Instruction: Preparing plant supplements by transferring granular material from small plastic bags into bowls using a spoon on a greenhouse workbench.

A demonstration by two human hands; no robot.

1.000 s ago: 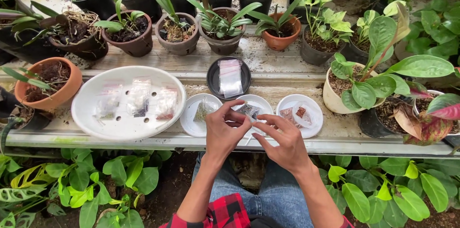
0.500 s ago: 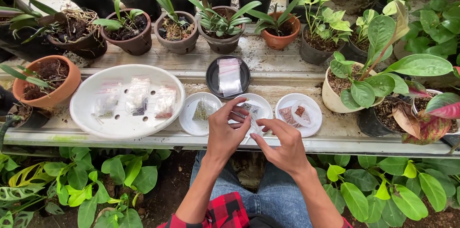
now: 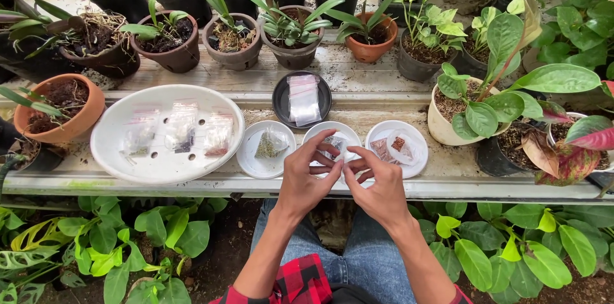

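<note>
My left hand (image 3: 307,176) and my right hand (image 3: 377,186) meet over the middle white saucer (image 3: 348,132), fingertips pinching a small clear plastic bag (image 3: 332,148) with dark contents. To the left sits another white saucer (image 3: 249,157) with a clear bag of greenish bits (image 3: 272,144). To the right, a third white saucer (image 3: 416,157) holds small bags with reddish-brown contents (image 3: 391,146). Behind them, a black saucer (image 3: 281,96) carries a stack of empty clear bags (image 3: 303,99).
A large white oval dish (image 3: 109,150) with three clear bags lies at left on the weathered bench (image 3: 384,77). Potted plants line the back, a terracotta pot (image 3: 83,118) stands far left and a cream pot (image 3: 441,128) far right. Leafy plants grow below.
Both hands have stayed over the middle saucer, fingers shifting slightly as they work the small bag; nothing else has moved.
</note>
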